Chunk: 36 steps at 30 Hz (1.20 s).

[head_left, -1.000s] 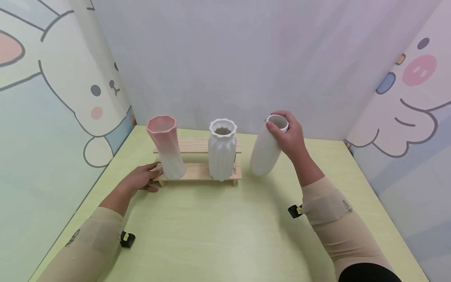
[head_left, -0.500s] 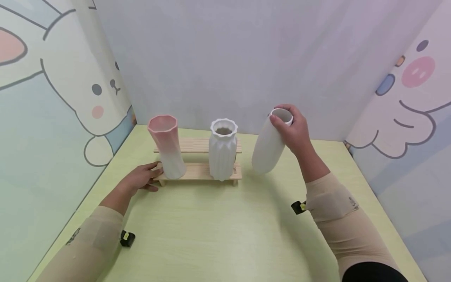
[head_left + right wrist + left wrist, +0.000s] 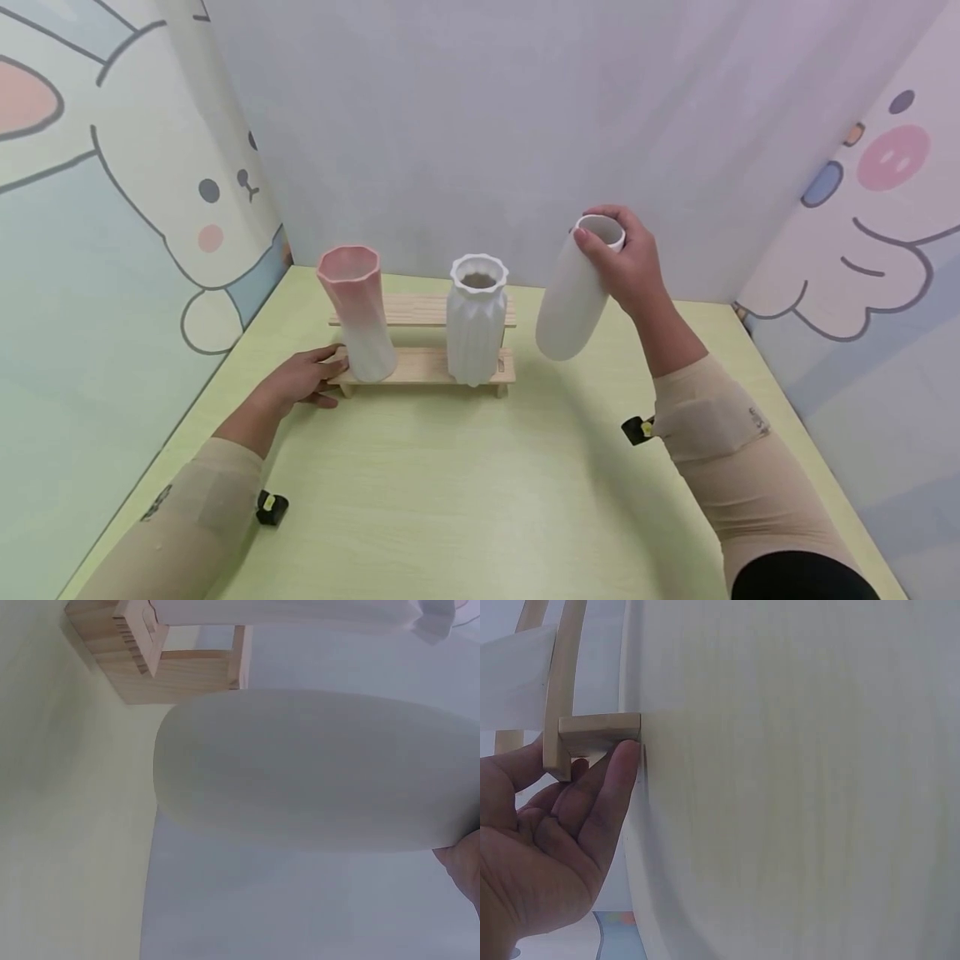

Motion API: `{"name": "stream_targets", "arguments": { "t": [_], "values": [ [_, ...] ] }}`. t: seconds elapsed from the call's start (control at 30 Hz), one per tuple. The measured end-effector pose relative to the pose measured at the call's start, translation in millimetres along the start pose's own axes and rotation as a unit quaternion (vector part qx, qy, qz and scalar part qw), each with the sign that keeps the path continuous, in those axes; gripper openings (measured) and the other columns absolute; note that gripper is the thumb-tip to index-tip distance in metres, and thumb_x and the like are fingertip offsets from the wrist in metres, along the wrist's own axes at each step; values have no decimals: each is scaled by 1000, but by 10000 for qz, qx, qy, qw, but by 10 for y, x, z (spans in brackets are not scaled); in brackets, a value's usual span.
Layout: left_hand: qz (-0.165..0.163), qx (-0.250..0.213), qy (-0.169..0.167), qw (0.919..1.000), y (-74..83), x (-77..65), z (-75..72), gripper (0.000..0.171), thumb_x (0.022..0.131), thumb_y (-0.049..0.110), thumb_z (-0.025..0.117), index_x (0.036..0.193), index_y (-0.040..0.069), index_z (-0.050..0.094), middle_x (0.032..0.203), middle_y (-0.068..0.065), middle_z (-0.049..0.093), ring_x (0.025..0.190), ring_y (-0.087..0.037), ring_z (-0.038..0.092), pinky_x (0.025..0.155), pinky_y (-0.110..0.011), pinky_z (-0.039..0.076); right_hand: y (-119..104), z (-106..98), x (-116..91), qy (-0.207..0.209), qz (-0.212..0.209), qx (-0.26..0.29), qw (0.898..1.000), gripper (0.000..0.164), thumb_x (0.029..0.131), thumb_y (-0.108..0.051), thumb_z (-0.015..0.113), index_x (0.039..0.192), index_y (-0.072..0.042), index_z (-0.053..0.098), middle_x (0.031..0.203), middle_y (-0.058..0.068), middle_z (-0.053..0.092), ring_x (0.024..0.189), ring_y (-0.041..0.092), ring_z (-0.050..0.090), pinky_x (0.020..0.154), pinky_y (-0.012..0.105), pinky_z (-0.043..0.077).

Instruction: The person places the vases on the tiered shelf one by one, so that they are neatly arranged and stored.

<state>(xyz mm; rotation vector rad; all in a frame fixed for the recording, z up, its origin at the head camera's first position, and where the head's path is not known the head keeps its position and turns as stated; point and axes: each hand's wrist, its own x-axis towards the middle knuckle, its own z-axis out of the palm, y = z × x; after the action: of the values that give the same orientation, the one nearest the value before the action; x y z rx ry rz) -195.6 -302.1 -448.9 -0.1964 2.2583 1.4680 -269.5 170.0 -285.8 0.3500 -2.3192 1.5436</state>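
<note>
My right hand [image 3: 630, 260] grips a smooth white vase [image 3: 572, 304] near its rim, thumb in front. The vase tilts, its mouth leaning right, and is held above the table. In the right wrist view the vase body [image 3: 307, 772] spans the middle, and the hand shows only at the right edge. My left hand [image 3: 296, 383] pinches the left end of a two-step wooden stand [image 3: 420, 365], thumb on the lower board and fingers beneath it. A pink-to-white vase [image 3: 360, 321] stands at the left of that board. A white ribbed vase [image 3: 476, 333] stands at its right.
The stand rests on a pale yellow-green table [image 3: 450, 483]. A grey-white curtain [image 3: 480, 125] hangs behind it, and cartoon-printed panels [image 3: 855, 375] flank both sides. The held vase is to the right of the stand, apart from it.
My right hand has lifted the smooth white vase higher and slightly to the right, tilting it a little more. The left hand and the stand hold still.
</note>
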Motion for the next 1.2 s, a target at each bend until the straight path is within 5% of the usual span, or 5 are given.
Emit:
{"name": "stream_targets", "arguments": {
  "t": [1.2],
  "values": [
    [58,-149,-77,9998,-21,24,-8,78,101,46,50,159,13,9,147,-27,41,116,-29,60,84,-38,60,-394,83,300,-184,-108,3,9998,45,87,-47,67,122,-21,60,114,3,59,98,22,60,76,39,59]
  ]
}}
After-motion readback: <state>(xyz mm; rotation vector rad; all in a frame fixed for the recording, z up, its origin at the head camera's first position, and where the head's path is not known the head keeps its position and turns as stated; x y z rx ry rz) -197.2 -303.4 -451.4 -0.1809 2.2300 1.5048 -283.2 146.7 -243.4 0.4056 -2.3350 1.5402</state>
